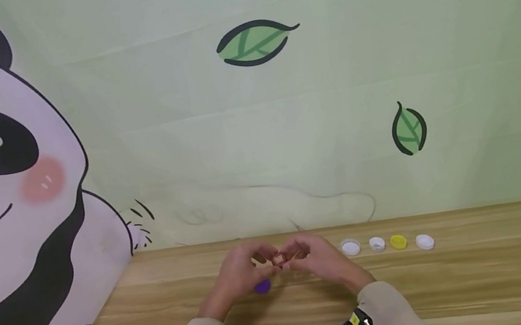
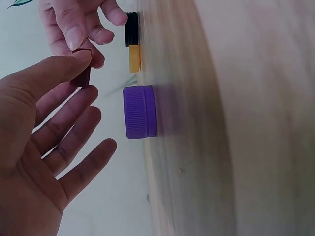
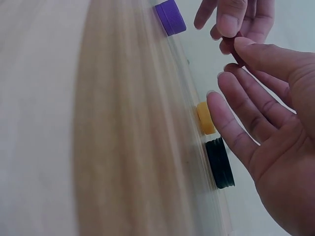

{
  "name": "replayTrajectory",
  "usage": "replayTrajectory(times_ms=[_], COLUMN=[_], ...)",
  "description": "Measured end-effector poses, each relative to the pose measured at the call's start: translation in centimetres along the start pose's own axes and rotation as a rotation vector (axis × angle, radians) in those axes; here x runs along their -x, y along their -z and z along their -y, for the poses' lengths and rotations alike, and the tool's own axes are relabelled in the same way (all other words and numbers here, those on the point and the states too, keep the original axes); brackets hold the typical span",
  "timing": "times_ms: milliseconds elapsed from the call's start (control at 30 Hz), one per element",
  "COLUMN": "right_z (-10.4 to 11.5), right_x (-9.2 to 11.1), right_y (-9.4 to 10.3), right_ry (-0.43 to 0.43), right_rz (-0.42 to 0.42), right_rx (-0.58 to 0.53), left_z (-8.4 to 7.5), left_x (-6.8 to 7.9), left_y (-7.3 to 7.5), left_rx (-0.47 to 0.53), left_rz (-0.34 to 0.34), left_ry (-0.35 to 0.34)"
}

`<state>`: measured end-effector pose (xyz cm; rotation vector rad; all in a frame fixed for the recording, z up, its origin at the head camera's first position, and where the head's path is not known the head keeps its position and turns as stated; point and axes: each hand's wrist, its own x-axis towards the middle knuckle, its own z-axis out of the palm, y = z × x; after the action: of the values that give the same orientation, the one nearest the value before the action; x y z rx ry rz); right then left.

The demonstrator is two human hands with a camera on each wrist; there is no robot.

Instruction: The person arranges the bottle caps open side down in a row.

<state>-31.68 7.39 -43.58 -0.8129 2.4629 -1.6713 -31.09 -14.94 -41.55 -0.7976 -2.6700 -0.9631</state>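
Observation:
Above the wooden table, my left hand [image 1: 243, 273] and right hand [image 1: 320, 259] meet at the fingertips around a small dark red bottle cap [image 1: 279, 260] with a pale pattern on its face. In the left wrist view, the left thumb and forefinger pinch this cap [image 2: 83, 73] from below, while the right fingertips hold its upper end. The other fingers of both hands are spread loosely. A purple ribbed bottle cap [image 2: 139, 112] stands on the table just below the left hand; the head view has it partly covered by that hand.
Right of the hands, a row on the table [image 1: 493, 266] has a clear-rimmed white cap [image 1: 351, 247], a small white cap [image 1: 377, 244], a yellow cap [image 1: 398, 242] and another white cap [image 1: 425, 242]. Wrist views show an orange cap [image 3: 205, 118] beside a black cap [image 3: 220, 163]. A printed wall [image 1: 183, 141] stands behind.

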Motion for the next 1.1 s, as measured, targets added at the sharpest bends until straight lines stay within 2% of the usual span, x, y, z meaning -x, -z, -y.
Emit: replayTrajectory(times_ms=[200, 333, 633, 900, 1100], right_z=[-0.1, -0.3, -0.3, -0.1, 0.1], right_x=[0.2, 0.2, 0.2, 0.2, 0.2], right_y=[0.1, 0.1, -0.2, -1.0, -1.0], right_ry=[-0.032, -0.054, -0.045, -0.028, -0.025], right_rz=[0.044, 0.077, 0.128, 0.129, 0.132], right_rx=[-0.047, -0.034, 0.001, 0.055, 0.117], left_z=[0.1, 0.1, 0.2, 0.4, 0.3], left_x=[0.0, 0.1, 0.2, 0.8, 0.9], left_y=[-0.2, -0.1, -0.1, -0.1, -0.1], left_rx=[-0.007, -0.005, 0.005, -0.056, -0.047], left_rz=[0.050, 0.086, 0.179, 0.209, 0.220], left_ry=[0.028, 0.027, 0.053, 0.036, 0.034])
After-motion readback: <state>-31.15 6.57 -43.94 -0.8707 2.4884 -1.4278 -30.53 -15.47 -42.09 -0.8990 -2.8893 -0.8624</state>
